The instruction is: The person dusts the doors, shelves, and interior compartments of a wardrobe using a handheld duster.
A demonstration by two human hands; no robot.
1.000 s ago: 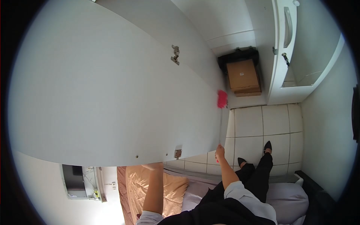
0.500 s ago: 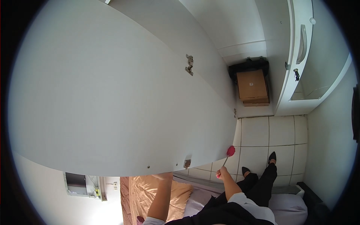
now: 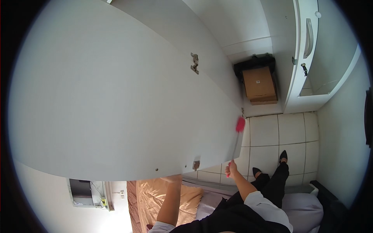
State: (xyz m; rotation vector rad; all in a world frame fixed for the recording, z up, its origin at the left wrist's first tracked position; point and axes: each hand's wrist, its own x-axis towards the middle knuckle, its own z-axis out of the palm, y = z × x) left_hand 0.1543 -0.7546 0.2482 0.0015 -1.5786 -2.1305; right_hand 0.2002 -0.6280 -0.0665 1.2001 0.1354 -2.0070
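My right hand (image 3: 231, 169) is closed round the handle of a duster with a red head (image 3: 240, 124). The duster's head is against the lower part of the large white door panel (image 3: 116, 97), close to its right edge, and looks slightly blurred. At the panel's near edge is my left hand (image 3: 171, 179), its fingers hidden behind the panel. Metal hinges (image 3: 195, 63) are fixed to the panel's face.
Inside the cabinet at the upper right, a cardboard box (image 3: 258, 84) lies by a black bag (image 3: 254, 62). A glass-fronted door (image 3: 307, 50) stands open beside it. Behind me is a bed with an orange-gold pillow (image 3: 188, 200); a television (image 3: 81, 192) is at lower left.
The duster's head first came down off the panel's lower corner towards my right hand, then went back up against the panel. The camera view shifted slightly. My left hand stayed at the panel's edge.
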